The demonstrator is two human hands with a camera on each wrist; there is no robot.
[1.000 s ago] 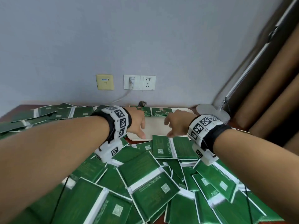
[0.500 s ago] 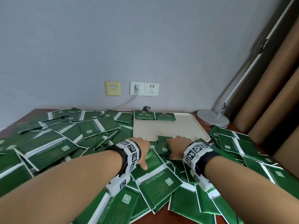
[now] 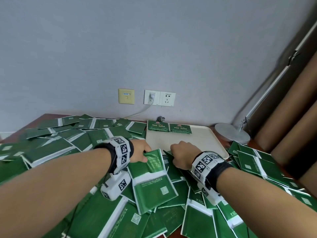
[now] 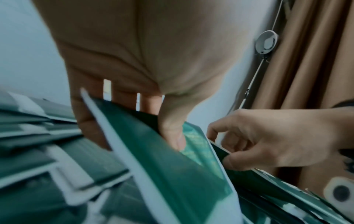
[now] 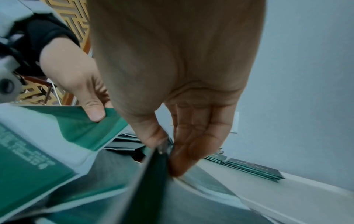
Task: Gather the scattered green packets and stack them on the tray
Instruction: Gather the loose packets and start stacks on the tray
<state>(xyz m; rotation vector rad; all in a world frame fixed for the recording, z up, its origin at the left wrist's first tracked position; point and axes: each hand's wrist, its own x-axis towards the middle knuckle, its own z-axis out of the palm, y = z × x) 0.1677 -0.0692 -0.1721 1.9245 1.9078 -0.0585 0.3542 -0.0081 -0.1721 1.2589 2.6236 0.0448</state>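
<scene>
While loose green packets (image 3: 68, 146) lay scattered across the brown table (image 3: 39, 118) from nine o'clock round to three, a cream tray (image 3: 197, 141) sat at twelve o'clock against the wall, bearing two packets on the tray (image 3: 169, 128) side by side along its far edge. Left hand (image 3: 139, 152), just short of the tray's near rim: thumb on top and fingers beneath, pinching the far end of a doubled packet (image 3: 152, 176), which rose tilted from the pile. Right hand (image 3: 182, 156), beside it toward one o'clock: thumb and fingertips closed on the edge of a dark packet (image 5: 153, 171), held nearly on edge. Both wrists carried white bands with black square markers. Wall items: a yellow plate (image 3: 126, 96), a white double socket (image 3: 159, 98) with one plug and cord. Lamp base (image 3: 231, 133), round and grey, at two o'clock beside brown curtains (image 3: 291, 109).
</scene>
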